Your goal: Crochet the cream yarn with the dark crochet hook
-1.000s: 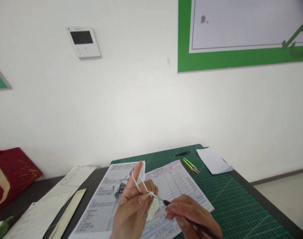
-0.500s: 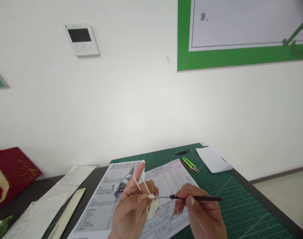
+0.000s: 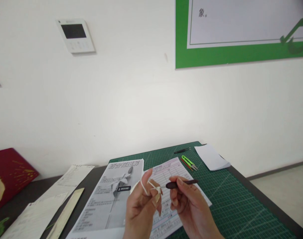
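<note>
My left hand is raised above the printed sheets with a white yarn looped over its forefinger and pinched between thumb and fingers. My right hand sits close beside it on the right and grips a dark crochet hook, whose tip points left toward the yarn. The two hands almost touch. Under them lie a grey instruction sheet and a pink-lined form.
A green cutting mat covers the right of the dark table. At its far end lie green thread snips, a dark pen and a white paper. Left are papers, a wooden ruler and a red bag.
The right hand drew the hook back from the yarn and turned it, so the handle points away now. The left forefinger curled down. The small pale piece below the left hand is out of sight.
</note>
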{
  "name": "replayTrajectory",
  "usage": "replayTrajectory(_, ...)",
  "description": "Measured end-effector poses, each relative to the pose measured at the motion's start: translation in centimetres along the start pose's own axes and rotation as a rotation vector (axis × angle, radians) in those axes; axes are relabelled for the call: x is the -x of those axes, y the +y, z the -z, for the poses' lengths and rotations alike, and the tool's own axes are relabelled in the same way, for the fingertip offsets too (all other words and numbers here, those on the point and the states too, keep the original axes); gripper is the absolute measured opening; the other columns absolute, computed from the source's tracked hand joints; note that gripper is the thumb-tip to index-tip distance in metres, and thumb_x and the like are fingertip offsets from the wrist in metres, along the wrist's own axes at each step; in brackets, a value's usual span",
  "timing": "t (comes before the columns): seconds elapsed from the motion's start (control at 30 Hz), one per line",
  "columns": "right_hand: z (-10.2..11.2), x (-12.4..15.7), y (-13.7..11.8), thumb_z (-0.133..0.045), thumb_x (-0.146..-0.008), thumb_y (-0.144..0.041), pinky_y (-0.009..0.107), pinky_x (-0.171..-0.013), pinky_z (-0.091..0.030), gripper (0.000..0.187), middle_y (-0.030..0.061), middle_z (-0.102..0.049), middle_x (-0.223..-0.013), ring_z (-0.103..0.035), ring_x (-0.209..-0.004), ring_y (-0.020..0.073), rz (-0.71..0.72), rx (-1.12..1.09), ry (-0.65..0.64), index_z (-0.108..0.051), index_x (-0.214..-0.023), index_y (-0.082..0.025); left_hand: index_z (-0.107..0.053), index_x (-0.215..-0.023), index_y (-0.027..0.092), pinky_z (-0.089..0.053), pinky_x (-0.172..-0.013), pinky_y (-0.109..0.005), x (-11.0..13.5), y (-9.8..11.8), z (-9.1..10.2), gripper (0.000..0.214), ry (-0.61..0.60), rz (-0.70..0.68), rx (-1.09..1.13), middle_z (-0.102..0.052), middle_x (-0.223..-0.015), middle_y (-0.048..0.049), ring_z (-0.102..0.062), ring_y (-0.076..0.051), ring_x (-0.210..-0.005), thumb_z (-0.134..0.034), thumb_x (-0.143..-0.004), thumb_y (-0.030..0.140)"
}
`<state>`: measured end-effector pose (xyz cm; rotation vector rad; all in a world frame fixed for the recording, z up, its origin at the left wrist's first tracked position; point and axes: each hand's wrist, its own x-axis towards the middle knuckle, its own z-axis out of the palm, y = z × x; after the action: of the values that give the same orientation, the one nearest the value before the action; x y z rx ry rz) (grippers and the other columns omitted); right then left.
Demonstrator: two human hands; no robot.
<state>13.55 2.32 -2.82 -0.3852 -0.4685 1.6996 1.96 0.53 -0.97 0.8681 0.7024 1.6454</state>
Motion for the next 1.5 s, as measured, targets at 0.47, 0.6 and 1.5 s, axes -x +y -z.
replayTrajectory(0.47,0.7,1.1,1.9,-0.060,-0.077,-0.006,0.033,-0.062,-0.056,0.045,0.0100,-0.074,-0.090,-0.068,-0.074,0.0221,1.075,0.957,-0.298,-0.063,-0.115,-0.029,-0.051,-0.128,0.022,-0.042,-0.058,-0.022,-1.2,1.2,0.1,0.063,0.002,0.364,0.407,-0.045,-0.053,0.0042,-0.049,-0.011,-0.057,-0.059,-0.068,0.008)
replayTrajectory(0.6,-0.3,1.3,1.6,-0.062,-0.080,-0.015,0.029,-0.053,-0.053,0.025,0.0062,-0.073,-0.075,-0.065,-0.060,0.0178,0.852,0.694,-0.223,-0.073,-0.097,-0.030,-0.049,-0.130,0.019,-0.041,-0.058,-0.023,-1.3,1.7,0.5,0.066,-0.107,0.390,0.507,-0.044,-0.049,0.0041,-0.045,-0.010,-0.052,-0.054,-0.066,0.004)
replayTrajectory(1.5,-0.2,1.4,0.1,-0.074,-0.071,-0.030,0.023,-0.053,-0.054,0.013,0.0028,-0.072,-0.066,-0.064,-0.055,0.0126,0.272,0.213,-0.041,-0.072,-0.078,-0.020,-0.066,-0.111,0.016,-0.035,-0.052,-0.021,-1.5,2.3,0.5,0.049,-0.154,0.362,0.532,-0.028,-0.043,0.0074,-0.028,-0.008,-0.047,-0.058,-0.063,0.008)
